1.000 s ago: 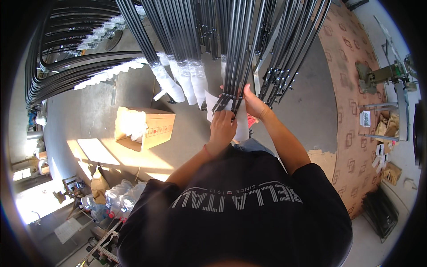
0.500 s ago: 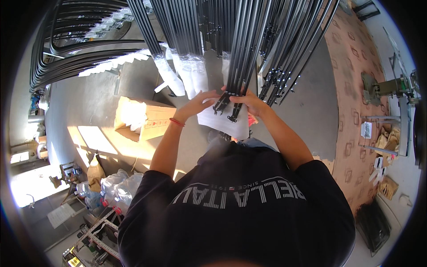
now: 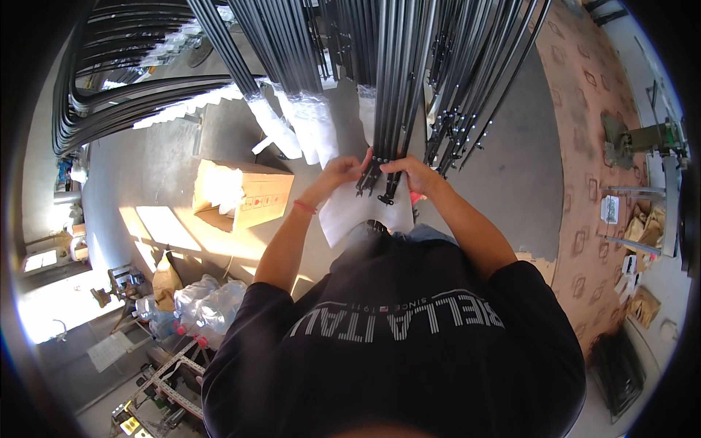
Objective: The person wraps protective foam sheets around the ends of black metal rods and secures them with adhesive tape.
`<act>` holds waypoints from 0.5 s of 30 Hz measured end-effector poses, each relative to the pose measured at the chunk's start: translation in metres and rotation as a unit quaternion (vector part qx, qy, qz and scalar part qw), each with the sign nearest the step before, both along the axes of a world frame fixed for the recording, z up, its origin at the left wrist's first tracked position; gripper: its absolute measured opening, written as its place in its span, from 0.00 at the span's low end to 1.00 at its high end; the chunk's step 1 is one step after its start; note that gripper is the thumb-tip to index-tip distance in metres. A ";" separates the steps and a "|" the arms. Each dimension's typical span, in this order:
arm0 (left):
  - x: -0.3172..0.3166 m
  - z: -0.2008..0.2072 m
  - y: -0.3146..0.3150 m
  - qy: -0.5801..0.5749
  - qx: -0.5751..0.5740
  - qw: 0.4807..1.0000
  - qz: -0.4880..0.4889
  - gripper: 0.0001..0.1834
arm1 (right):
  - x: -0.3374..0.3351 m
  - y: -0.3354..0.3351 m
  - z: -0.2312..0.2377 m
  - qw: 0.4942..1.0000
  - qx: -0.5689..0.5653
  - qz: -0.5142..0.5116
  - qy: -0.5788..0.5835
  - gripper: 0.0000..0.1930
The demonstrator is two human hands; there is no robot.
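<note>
A bundle of black metal tubes point(image 3: 398, 87) hangs down in front of me, its ends pointing toward my body. My right hand point(image 3: 416, 175) is closed round the tubes just above their ends, thumb on top. Behind those ends lies a white foam sheet point(image 3: 349, 212), its lower edge curving toward my waist. On the other side, my left hand point(image 3: 343, 174), with a red band at the wrist, is closed on the sheet beside the tubes; its fingertips are partly hidden.
Further tube bundles hang to the left with white wrapped ends point(image 3: 310, 128) and to the right with bare ends point(image 3: 460, 128). An open cardboard box point(image 3: 263, 196) stands on the floor at left, with clear plastic bags point(image 3: 212, 303) nearer. A patterned reddish floor covering point(image 3: 584, 146) runs along the right.
The foam sheet's near left corner has swung left and down, and its lower edge now curves. My left hand has shifted slightly nearer; my right hand stays on the tubes.
</note>
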State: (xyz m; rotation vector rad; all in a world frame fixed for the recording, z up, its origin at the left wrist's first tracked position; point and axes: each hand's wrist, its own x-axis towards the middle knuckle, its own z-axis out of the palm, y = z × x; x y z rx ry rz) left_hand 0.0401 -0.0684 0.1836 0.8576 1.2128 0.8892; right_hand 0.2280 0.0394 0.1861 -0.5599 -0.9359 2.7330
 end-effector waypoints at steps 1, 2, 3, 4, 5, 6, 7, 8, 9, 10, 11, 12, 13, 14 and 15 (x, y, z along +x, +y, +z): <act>-0.001 0.000 0.003 0.023 0.005 1.000 -0.006 0.04 | -0.002 0.000 -0.001 1.000 -0.008 -0.005 -0.015 0.20; -0.003 -0.001 0.007 0.047 0.010 0.999 -0.011 0.05 | -0.002 0.001 -0.001 1.000 0.002 0.003 -0.007 0.20; -0.005 -0.001 0.010 0.070 0.015 0.997 -0.018 0.05 | -0.002 0.002 0.000 1.000 0.012 0.012 0.002 0.19; -0.006 0.003 0.014 0.102 -0.001 0.995 -0.019 0.05 | -0.003 0.003 0.002 1.000 0.021 0.020 0.012 0.19; -0.006 0.008 0.016 0.109 0.010 0.994 -0.027 0.05 | -0.003 0.003 0.004 0.999 0.037 0.016 0.014 0.18; -0.006 0.013 0.019 0.115 0.020 0.993 -0.035 0.04 | -0.004 0.003 0.006 0.998 0.054 0.013 0.015 0.17; -0.004 0.015 0.021 0.120 0.032 0.991 -0.043 0.04 | -0.004 0.003 0.006 0.997 0.071 0.009 0.015 0.16; -0.003 0.015 0.022 0.118 0.032 0.992 -0.037 0.04 | -0.003 0.003 0.006 0.996 0.086 0.013 0.020 0.14; -0.001 0.013 0.022 0.117 0.033 0.992 -0.030 0.05 | -0.003 0.005 0.005 0.994 0.101 0.018 0.025 0.12; 0.001 0.011 0.023 0.115 0.034 0.992 -0.024 0.05 | -0.002 0.007 0.004 0.992 0.117 0.023 0.028 0.11; 0.003 0.008 0.023 0.125 0.039 0.991 -0.023 0.05 | -0.001 0.007 0.004 0.992 0.122 0.021 0.031 0.11; 0.005 0.006 0.024 0.135 0.044 0.990 -0.021 0.05 | -0.001 0.007 0.003 0.991 0.126 0.021 0.035 0.11; 0.008 0.008 0.026 0.143 0.050 0.988 -0.020 0.05 | 0.000 0.008 0.002 0.990 0.132 0.019 0.036 0.11; 0.011 0.011 0.028 0.189 0.064 0.979 -0.036 0.05 | 0.000 0.009 0.001 0.991 0.129 0.021 0.029 0.11; 0.013 0.015 0.031 0.234 0.078 0.968 -0.052 0.05 | 0.001 0.009 0.000 0.992 0.125 0.024 0.022 0.11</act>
